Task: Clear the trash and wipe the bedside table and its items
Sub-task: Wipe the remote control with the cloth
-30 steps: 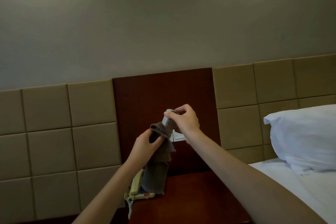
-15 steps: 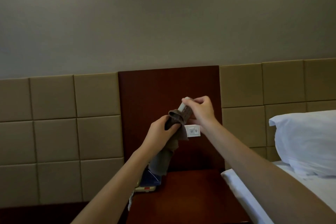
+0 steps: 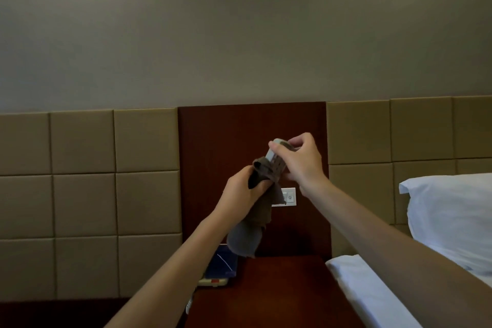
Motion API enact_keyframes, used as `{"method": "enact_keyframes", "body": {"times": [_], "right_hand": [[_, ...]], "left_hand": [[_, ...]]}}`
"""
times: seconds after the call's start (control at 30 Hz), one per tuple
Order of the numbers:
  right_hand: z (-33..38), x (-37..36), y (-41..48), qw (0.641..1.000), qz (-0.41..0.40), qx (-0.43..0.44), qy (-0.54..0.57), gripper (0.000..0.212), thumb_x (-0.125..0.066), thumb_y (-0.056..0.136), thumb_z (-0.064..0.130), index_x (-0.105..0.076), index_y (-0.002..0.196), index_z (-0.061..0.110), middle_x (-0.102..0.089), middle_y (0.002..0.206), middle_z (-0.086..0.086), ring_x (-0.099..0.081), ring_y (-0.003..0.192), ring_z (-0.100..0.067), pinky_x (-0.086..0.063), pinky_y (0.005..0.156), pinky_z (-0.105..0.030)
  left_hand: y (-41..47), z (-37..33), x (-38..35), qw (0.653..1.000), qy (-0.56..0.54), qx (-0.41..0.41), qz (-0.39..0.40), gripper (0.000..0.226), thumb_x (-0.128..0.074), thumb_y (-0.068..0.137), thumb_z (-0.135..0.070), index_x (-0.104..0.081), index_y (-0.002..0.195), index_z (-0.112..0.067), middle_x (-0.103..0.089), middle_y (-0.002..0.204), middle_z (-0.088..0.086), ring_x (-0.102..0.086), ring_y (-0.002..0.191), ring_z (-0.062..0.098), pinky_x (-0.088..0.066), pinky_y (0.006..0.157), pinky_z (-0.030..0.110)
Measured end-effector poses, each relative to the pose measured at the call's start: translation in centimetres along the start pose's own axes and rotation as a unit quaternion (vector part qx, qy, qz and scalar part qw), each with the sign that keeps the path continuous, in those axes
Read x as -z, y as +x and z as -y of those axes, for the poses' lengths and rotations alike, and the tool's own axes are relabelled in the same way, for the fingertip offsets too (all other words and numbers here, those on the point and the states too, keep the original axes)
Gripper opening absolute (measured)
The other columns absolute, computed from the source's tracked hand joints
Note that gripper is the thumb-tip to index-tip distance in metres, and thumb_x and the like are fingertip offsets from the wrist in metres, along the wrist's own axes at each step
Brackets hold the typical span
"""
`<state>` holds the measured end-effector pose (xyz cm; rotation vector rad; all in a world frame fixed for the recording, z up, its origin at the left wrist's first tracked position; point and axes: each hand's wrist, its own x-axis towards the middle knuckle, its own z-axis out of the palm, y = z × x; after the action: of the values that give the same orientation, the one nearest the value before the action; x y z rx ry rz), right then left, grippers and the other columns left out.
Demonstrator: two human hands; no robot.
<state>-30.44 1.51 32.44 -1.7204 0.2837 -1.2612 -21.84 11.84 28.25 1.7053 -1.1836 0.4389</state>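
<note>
Head view: left hand [image 3: 241, 192] clutches limp brown cloth [image 3: 255, 224]; right hand [image 3: 299, 161] grips slim grey remote [image 3: 277, 158].

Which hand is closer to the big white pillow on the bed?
Right. The right hand, gripping a grey remote, is left of the white pillow; the left hand, holding a brown cloth, is farther left.

One head cam only, wide-angle: we're looking fwd, near level, at the wall [image 3: 239, 34] close ahead; table [image 3: 279, 287] sits low in frame, bed [image 3: 372, 301] at rt edge.
</note>
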Motion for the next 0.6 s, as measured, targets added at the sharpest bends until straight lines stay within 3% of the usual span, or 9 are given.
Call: {"method": "enact_keyframes", "body": {"times": [0.13, 0.3, 0.4, 0.47, 0.53, 0.6], "right_hand": [[1.1, 1.1, 0.7, 0.998, -0.003, -0.015, 0.067, 0.037, -0.072, 0.084, 0.027, -0.047, 0.107, 0.012, -0.05, 0.099, 0.001, -0.055, 0.085, -0.012, -0.059, 0.065, -0.034], [1.4, 1.4, 1.2, 0.992, -0.023, -0.052, 0.11, 0.039, -0.07, 0.086, 0.028, -0.043, 0.108, 0.013, -0.05, 0.112, -0.008, -0.055, 0.103, -0.022, -0.06, 0.07, -0.04], [0.3, 1.7, 1.7, 0.983, -0.001, -0.112, 0.148, 0.042, -0.07, 0.086, 0.03, -0.039, 0.109, 0.015, -0.053, 0.115, -0.012, -0.061, 0.102, -0.028, -0.061, 0.066, -0.042], [-0.5, 2.1, 1.6, 0.98, 0.023, -0.144, 0.138, 0.039, -0.067, 0.089, 0.027, -0.04, 0.113, 0.014, -0.055, 0.114, -0.015, -0.064, 0.098, -0.029, -0.061, 0.064, -0.04], [-1.3, 1.9, 0.7, 0.989, 0.044, -0.114, 0.079, 0.028, -0.057, 0.095, 0.025, -0.042, 0.116, 0.013, -0.054, 0.114, -0.015, -0.064, 0.098, -0.029, -0.061, 0.063, -0.035], [-2.5, 1.4, -0.6, 0.998, 0.067, 0.001, -0.005, 0.031, -0.051, 0.098, 0.026, -0.043, 0.125, 0.014, -0.053, 0.117, -0.012, -0.063, 0.099, -0.024, -0.06, 0.064, -0.029]], "left_hand": [[-1.3, 0.8, 0.4, 0.999, -0.034, 0.0, 0.019, 0.017, -0.061, 0.091, -0.019, -0.053, 0.105, -0.022, -0.052, 0.088, -0.022, -0.051, 0.079, -0.01, -0.043, 0.068, 0.0], [-2.0, 1.5, 0.7, 0.994, -0.103, 0.033, -0.011, 0.011, -0.059, 0.091, -0.017, -0.057, 0.099, -0.025, -0.063, 0.095, -0.01, -0.061, 0.088, 0.001, -0.052, 0.074, 0.015], [-1.0, 1.1, 1.8, 0.974, -0.205, 0.078, -0.061, 0.01, -0.056, 0.093, -0.018, -0.058, 0.102, -0.022, -0.065, 0.103, 0.0, -0.063, 0.094, 0.013, -0.053, 0.082, 0.027], [0.1, 0.6, 2.8, 0.949, -0.281, 0.118, -0.075, 0.01, -0.057, 0.093, -0.023, -0.061, 0.101, -0.022, -0.067, 0.101, 0.004, -0.065, 0.09, 0.018, -0.054, 0.079, 0.03], [1.2, 0.3, 3.6, 0.937, -0.308, 0.148, -0.073, 0.019, -0.06, 0.091, -0.026, -0.064, 0.106, -0.016, -0.069, 0.095, 0.005, -0.066, 0.084, 0.018, -0.053, 0.071, 0.028], [2.3, 0.2, 4.2, 0.924, -0.329, 0.178, -0.073, 0.026, -0.062, 0.09, -0.027, -0.065, 0.11, -0.01, -0.07, 0.09, 0.005, -0.067, 0.077, 0.017, -0.052, 0.066, 0.027]]}}
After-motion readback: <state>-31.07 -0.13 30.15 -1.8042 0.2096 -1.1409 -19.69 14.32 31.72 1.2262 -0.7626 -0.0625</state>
